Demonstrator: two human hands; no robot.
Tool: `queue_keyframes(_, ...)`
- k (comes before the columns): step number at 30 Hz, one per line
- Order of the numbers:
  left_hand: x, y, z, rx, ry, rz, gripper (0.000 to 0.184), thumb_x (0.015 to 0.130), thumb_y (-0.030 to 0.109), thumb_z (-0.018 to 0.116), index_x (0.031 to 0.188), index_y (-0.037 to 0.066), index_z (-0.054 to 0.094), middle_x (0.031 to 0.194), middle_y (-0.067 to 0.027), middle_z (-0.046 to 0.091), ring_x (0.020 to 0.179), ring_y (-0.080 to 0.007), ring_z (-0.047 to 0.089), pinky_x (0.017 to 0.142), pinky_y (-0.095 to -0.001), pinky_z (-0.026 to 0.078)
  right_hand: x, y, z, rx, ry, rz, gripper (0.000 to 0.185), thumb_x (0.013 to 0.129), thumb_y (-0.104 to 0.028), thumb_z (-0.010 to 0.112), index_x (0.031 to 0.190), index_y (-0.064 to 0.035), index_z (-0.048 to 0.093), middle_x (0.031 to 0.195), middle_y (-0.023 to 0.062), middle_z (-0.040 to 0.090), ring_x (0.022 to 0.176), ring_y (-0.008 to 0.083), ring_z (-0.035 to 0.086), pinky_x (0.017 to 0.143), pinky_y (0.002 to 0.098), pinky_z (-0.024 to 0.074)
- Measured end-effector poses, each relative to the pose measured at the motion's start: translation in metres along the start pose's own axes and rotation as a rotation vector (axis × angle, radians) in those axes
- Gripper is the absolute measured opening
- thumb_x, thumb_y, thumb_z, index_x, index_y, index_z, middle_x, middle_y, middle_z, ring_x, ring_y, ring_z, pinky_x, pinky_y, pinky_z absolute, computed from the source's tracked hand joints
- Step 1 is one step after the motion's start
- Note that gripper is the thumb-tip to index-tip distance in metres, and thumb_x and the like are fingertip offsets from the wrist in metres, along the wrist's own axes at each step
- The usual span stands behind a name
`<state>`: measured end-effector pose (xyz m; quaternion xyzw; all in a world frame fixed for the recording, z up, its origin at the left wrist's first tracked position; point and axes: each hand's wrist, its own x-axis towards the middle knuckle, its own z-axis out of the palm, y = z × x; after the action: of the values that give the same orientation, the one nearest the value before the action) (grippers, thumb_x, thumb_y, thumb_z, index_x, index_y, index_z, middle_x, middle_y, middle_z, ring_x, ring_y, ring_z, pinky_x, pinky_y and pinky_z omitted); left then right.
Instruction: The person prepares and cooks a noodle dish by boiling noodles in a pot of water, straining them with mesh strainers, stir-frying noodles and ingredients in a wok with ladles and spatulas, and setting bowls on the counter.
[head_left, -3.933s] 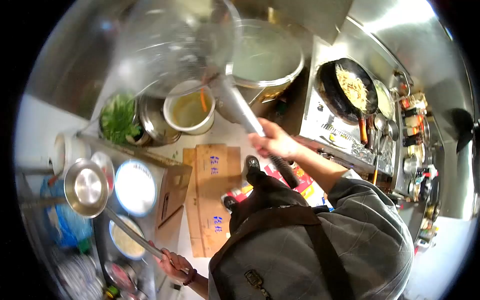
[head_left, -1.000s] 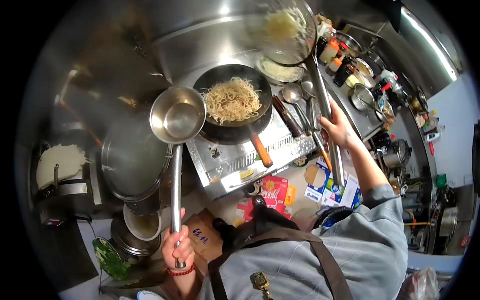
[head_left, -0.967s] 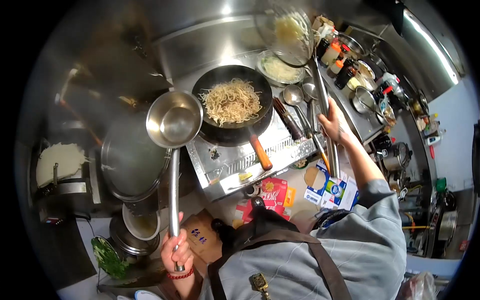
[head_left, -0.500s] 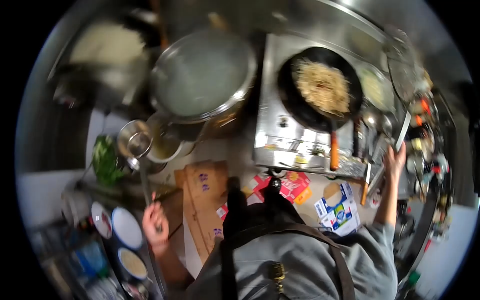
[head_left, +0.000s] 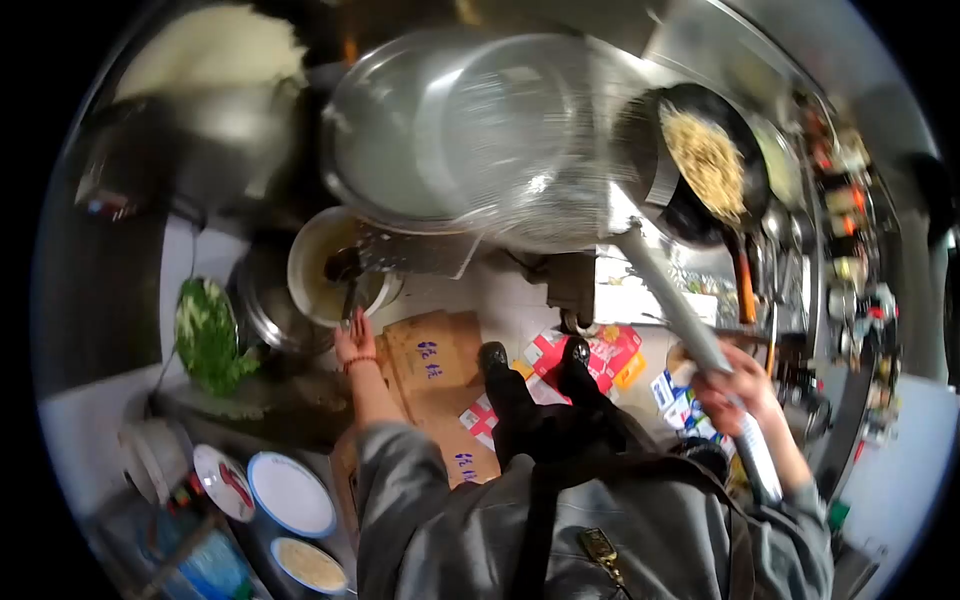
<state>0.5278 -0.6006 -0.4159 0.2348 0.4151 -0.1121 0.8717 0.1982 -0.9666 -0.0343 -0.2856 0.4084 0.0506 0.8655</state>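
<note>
My right hand (head_left: 738,388) is wrapped round the thick metal handle of a large wire skimmer (head_left: 565,195). The skimmer's round mesh head, smeared by motion, overlaps the right side of a wide metal pot (head_left: 350,185) and reaches the edge of the wok. My left hand (head_left: 356,342) is closed on the handle of a ladle (head_left: 344,265), whose bowl dips into a pale round container (head_left: 300,265) of yellowish liquid. A black wok (head_left: 755,150) with pale noodles (head_left: 710,165) sits on the stove, its wooden handle towards me.
Leafy greens (head_left: 208,335) lie at left, beside a round metal vessel (head_left: 262,310). Plates (head_left: 290,495) stand at lower left. Flattened cardboard (head_left: 435,365) covers the floor by my feet. Seasoning bottles (head_left: 848,225) line the right side. Spoons (head_left: 775,225) lie beside the wok.
My right hand has brought the skimmer from the right side over beside the pot. The ladle in my left hand has gone from beside the container into it. The view has shifted.
</note>
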Motion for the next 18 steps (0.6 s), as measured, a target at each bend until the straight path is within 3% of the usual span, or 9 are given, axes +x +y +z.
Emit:
queue_keyframes(1, 0.000, -0.004, -0.024, 0.285, 0.151, 0.136, 0.040, 0.091, 0.028, 0.048, 0.115, -0.003, 0.047, 0.112, -0.0143, 0.052, 0.093, -0.0222, 0.055, 0.079, -0.0310, 0.051, 0.015, -0.003, 0.024, -0.234, 0.028, 0.097, 0.048, 0.077, -0.002, 0.056, 0.122, 0.0024, 0.039, 0.063, 0.0035, 0.044, 0.040, 0.0067, 0.039, 0.031, 0.0195, 0.0307)
queue_keyframes(3, -0.067, -0.012, -0.032, 0.630, -0.233, -0.039, 0.033, 0.089, 0.031, 0.052, 0.112, 0.007, 0.051, 0.102, -0.0067, 0.056, 0.092, -0.0179, 0.053, 0.076, -0.0309, 0.049, 0.062, 0.019, 0.023, -0.306, -0.070, 0.266, 0.052, 0.077, -0.005, 0.059, 0.125, -0.0037, 0.038, 0.064, 0.0016, 0.048, 0.046, 0.0070, 0.044, 0.038, 0.0195, 0.0363)
queue_keyframes(6, -0.248, -0.083, 0.049, 0.595, -0.618, -0.377, 0.048, 0.091, 0.043, 0.041, 0.119, 0.005, 0.049, 0.110, -0.0078, 0.056, 0.100, -0.0206, 0.052, 0.086, -0.0328, 0.043, 0.112, 0.043, 0.058, -0.362, -0.371, 0.317, 0.066, 0.078, -0.003, 0.057, 0.132, 0.0029, 0.020, 0.066, 0.0044, 0.051, 0.049, 0.0092, 0.047, 0.041, 0.0248, 0.0436)
queue_keyframes(7, -0.263, -0.091, 0.060, 0.613, -0.642, -0.409, 0.048, 0.091, 0.043, 0.041, 0.119, 0.005, 0.049, 0.110, -0.0078, 0.056, 0.100, -0.0206, 0.052, 0.086, -0.0328, 0.043, 0.124, 0.055, 0.064, -0.425, -0.479, 0.293, 0.055, 0.077, -0.015, 0.060, 0.125, -0.0003, 0.038, 0.072, 0.0051, 0.057, 0.048, 0.0097, 0.050, 0.045, 0.0237, 0.0462)
queue_keyframes(9, -0.289, -0.112, 0.088, 0.697, -0.592, -0.243, 0.041, 0.090, 0.031, 0.040, 0.118, 0.003, 0.048, 0.111, -0.0084, 0.056, 0.104, -0.0208, 0.051, 0.090, -0.0336, 0.042, 0.148, 0.083, 0.067, -0.533, -0.694, 0.169, 0.050, 0.080, -0.022, 0.061, 0.121, 0.0014, 0.043, 0.077, 0.0075, 0.060, 0.059, 0.0136, 0.056, 0.054, 0.0281, 0.0492)
queue_keyframes(11, -0.324, -0.141, 0.129, 0.538, -0.401, 0.029, 0.032, 0.088, 0.017, 0.041, 0.113, -0.002, 0.050, 0.109, -0.0086, 0.056, 0.105, -0.0190, 0.052, 0.091, -0.0321, 0.042, 0.145, 0.058, 0.060, -0.822, -0.635, -0.140, 0.045, 0.083, -0.027, 0.059, 0.115, 0.0022, 0.049, 0.085, 0.0087, 0.061, 0.074, 0.0170, 0.060, 0.066, 0.0307, 0.0493)
queue_keyframes(12, -0.303, -0.143, 0.120, 0.512, -0.456, 0.106, 0.029, 0.087, 0.013, 0.042, 0.109, -0.003, 0.051, 0.108, -0.0085, 0.056, 0.103, -0.0180, 0.053, 0.087, -0.0307, 0.044, 0.137, 0.030, 0.041, -1.126, -0.687, -0.636, 0.041, 0.085, -0.030, 0.057, 0.112, 0.0018, 0.052, 0.093, 0.0099, 0.062, 0.084, 0.0196, 0.059, 0.076, 0.0310, 0.0466)
queue_keyframes(15, -0.261, -0.132, 0.096, 0.604, -0.530, 0.315, 0.022, 0.084, 0.004, 0.046, 0.102, -0.004, 0.055, 0.104, -0.0079, 0.056, 0.092, -0.0148, 0.054, 0.075, -0.0261, 0.045, 0.093, -0.062, -0.063, -0.569, -0.559, -0.410, 0.031, 0.087, -0.018, 0.055, 0.115, -0.0032, 0.053, 0.099, 0.0089, 0.063, 0.092, 0.0149, 0.060, 0.079, 0.0275, 0.0486)
queue_keyframes(18, -0.289, -0.146, 0.107, 0.757, -0.368, 0.532, 0.019, 0.081, 0.006, 0.053, 0.095, -0.004, 0.060, 0.104, -0.0077, 0.058, 0.082, -0.0111, 0.052, 0.064, -0.0228, 0.041, 0.046, -0.181, -0.198, -0.985, 0.310, -0.713, 0.031, 0.084, -0.011, 0.056, 0.114, -0.0013, 0.055, 0.100, 0.0118, 0.064, 0.087, 0.0153, 0.063, 0.076, 0.0268, 0.0513)
